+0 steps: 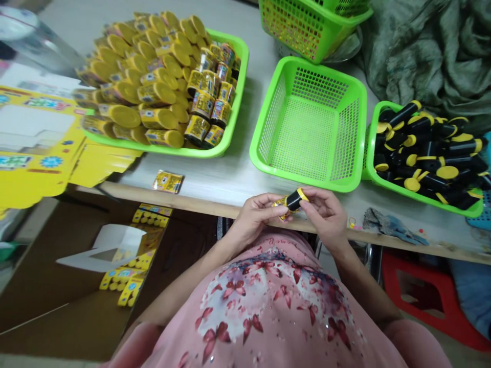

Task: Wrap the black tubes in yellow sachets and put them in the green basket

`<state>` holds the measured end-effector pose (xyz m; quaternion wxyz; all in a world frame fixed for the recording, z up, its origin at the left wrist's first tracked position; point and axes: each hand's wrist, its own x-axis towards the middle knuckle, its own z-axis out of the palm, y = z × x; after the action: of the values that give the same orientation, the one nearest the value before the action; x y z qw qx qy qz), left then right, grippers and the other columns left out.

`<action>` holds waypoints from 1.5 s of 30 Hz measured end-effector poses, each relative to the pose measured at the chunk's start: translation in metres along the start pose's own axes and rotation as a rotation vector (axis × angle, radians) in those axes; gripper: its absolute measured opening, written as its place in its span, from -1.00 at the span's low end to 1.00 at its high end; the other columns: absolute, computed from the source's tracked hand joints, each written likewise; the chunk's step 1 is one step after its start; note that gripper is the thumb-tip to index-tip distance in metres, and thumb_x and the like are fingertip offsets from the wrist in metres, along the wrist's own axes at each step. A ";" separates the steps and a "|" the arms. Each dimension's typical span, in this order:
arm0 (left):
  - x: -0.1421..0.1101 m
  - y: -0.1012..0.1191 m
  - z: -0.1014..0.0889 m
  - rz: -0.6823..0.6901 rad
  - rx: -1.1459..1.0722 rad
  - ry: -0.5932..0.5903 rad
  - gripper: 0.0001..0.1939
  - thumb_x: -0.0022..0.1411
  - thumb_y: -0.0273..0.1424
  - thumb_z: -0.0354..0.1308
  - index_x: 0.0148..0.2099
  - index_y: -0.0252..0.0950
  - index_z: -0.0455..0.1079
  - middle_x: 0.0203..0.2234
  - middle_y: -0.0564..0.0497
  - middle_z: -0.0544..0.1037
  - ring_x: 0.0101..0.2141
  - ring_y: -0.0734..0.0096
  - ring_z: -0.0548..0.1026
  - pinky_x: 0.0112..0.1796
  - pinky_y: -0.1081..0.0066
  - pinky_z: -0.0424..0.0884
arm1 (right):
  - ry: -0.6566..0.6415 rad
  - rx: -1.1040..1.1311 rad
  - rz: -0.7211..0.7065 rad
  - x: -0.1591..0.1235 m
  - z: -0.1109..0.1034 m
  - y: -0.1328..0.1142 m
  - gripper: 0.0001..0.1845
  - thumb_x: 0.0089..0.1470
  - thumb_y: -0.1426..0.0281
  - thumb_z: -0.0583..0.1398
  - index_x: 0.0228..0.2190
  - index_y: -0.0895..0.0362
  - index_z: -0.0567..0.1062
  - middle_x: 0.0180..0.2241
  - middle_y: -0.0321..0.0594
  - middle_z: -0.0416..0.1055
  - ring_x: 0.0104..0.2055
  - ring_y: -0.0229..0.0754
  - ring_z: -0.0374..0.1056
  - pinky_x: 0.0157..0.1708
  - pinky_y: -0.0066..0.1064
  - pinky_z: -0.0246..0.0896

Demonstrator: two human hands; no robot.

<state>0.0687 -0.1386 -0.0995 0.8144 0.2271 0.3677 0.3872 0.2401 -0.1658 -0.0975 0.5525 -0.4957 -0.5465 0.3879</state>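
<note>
My left hand (253, 214) and my right hand (326, 214) both grip a small black bottle (293, 201) with a yellow end, held just above the table's front edge. A yellow printed label (281, 210) wraps part of the bottle near my left fingers. Further right, a green tray (441, 197) holds several black bottles with yellow caps, lying in a heap. Beyond my hands, a green tray (230, 102) holds many labelled bottles with yellow caps. A small yellow printed packet (168, 181) lies on the table to my left.
A green mesh basket (310, 122) stands straight ahead, with stacked baskets (303, 30) behind it. Flat yellow printed cartons (34, 143) lie at left, above a brown cardboard box (57, 301). A grey-green cloth (425, 51) lies far right; a red stool (418, 301) stands below the table.
</note>
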 end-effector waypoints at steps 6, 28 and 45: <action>0.003 -0.001 0.005 -0.029 0.008 -0.024 -0.66 -0.13 -0.34 0.54 -0.28 -0.37 0.60 -0.52 0.01 0.66 -0.53 0.42 0.60 -0.35 0.45 0.55 | 0.067 -0.201 -0.193 -0.006 -0.001 0.006 -0.77 0.14 0.46 0.31 -0.14 0.00 0.58 -0.09 -0.20 0.60 -0.02 -0.13 0.54 -0.01 -0.21 0.53; 0.011 -0.007 0.010 -0.092 0.017 -0.060 -0.66 -0.11 -0.37 0.53 -0.26 -0.38 0.57 -0.47 0.02 0.66 -0.50 0.44 0.61 -0.32 0.45 0.57 | -0.059 -0.075 0.133 -0.010 -0.014 0.012 -0.81 0.15 0.27 0.30 -0.17 -0.01 0.62 -0.14 -0.23 0.62 -0.09 -0.17 0.54 -0.02 -0.28 0.48; 0.006 -0.013 0.006 0.041 0.133 0.015 -0.61 -0.16 -0.37 0.56 -0.26 -0.31 0.53 -0.42 0.06 0.64 -0.45 0.46 0.59 -0.31 0.46 0.53 | -0.081 -0.135 0.216 -0.003 -0.009 0.017 -0.71 0.12 0.11 0.30 -0.25 0.07 0.58 -0.25 -0.22 0.58 -0.23 -0.18 0.51 -0.17 -0.30 0.48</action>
<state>0.0821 -0.1418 -0.1068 0.7866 0.2854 0.3940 0.3802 0.2508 -0.1665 -0.1136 0.4505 -0.5716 -0.5366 0.4271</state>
